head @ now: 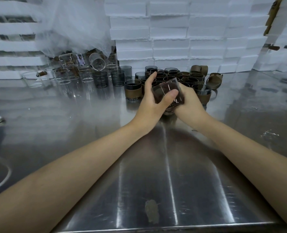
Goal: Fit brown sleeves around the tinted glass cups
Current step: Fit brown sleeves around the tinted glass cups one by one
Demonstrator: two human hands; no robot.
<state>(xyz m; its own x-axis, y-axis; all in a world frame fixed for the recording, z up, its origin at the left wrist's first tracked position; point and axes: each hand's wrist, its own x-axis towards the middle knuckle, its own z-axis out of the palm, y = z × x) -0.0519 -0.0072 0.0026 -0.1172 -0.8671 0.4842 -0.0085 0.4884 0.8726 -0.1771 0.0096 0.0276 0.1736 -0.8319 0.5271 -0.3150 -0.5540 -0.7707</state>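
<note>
Head view: bare steel tabletop [88, 115] is seen at the left and between the forearms, down to the front edge [156, 228]. A tinted cup [167, 91] is held tilted above it, just before a cluster of sleeved cups [133, 91]; brown shows through its glass. It is gripped by the left hand [149, 101], fingers [152, 78] curled round it, and by the right hand [189, 101] opposite. Loose sleeves [214, 80] lie beside the cluster; white boxes [173, 39] are stacked behind.

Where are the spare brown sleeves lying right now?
In the head view, the spare brown sleeves lie on the steel table, right of the cluster of sleeved cups, just before the white foam boxes.
</note>
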